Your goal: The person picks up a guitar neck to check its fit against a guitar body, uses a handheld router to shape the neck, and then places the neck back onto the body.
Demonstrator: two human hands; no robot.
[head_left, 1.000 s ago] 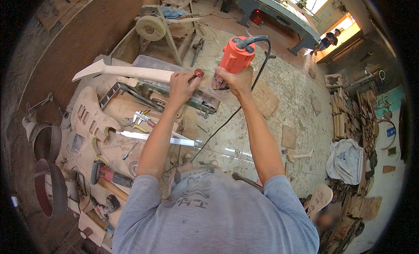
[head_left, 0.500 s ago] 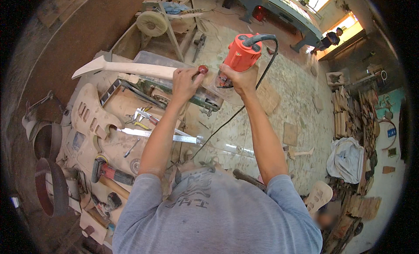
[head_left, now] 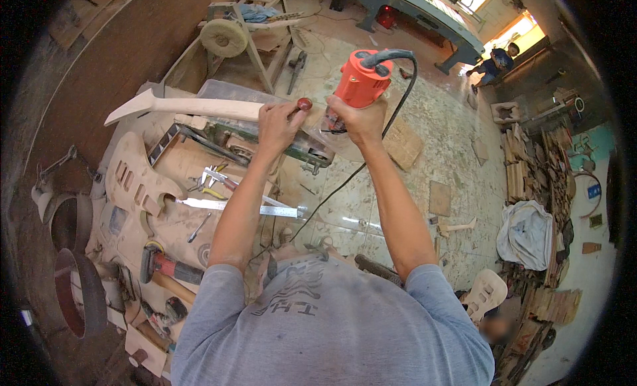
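My left hand (head_left: 277, 128) is closed around the right end of a pale wooden guitar neck (head_left: 199, 106), whose angled headstock points left. A dark red round knob (head_left: 304, 104) shows by its fingertips; what the knob belongs to is hidden. My right hand (head_left: 361, 124) grips an upright red router (head_left: 361, 79) by its lower part, just right of the neck's end. A black cord (head_left: 402, 110) loops from the router's top and runs down past my right forearm. The router's base is partly visible below the fingers, and its bit cannot be made out.
The dusty bench at left carries a guitar body (head_left: 136, 176), a caliper (head_left: 212, 176), a metal ruler (head_left: 255, 209) and a red-black power tool (head_left: 174, 265). Behind stands a frame with a round buffing wheel (head_left: 224, 38). Wood stacks (head_left: 524, 161) line the right; a person (head_left: 496, 64) is by the doorway.
Both hands have shifted slightly left in the picture, along with much of the background. The router leans a little differently. In the doorway, the person's pose has changed.
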